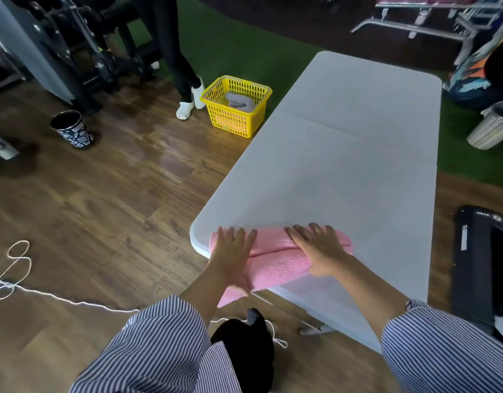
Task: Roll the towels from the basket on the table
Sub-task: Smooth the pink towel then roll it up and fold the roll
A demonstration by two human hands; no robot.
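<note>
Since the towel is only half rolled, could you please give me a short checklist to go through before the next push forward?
1. Left hand lies flat on the pink towel, fingers straight: ok.
2. Right hand lies flat on the roll: ok.
3. Towel fully on the white folding table: not ok, its near left corner hangs off the edge.
4. Table surface ahead of the roll bare: ok.
5. Roll even along its length: cannot tell, the hands cover much of it.
6. More towels waiting: ok, a grey towel lies in the yellow basket on the floor.
</note>
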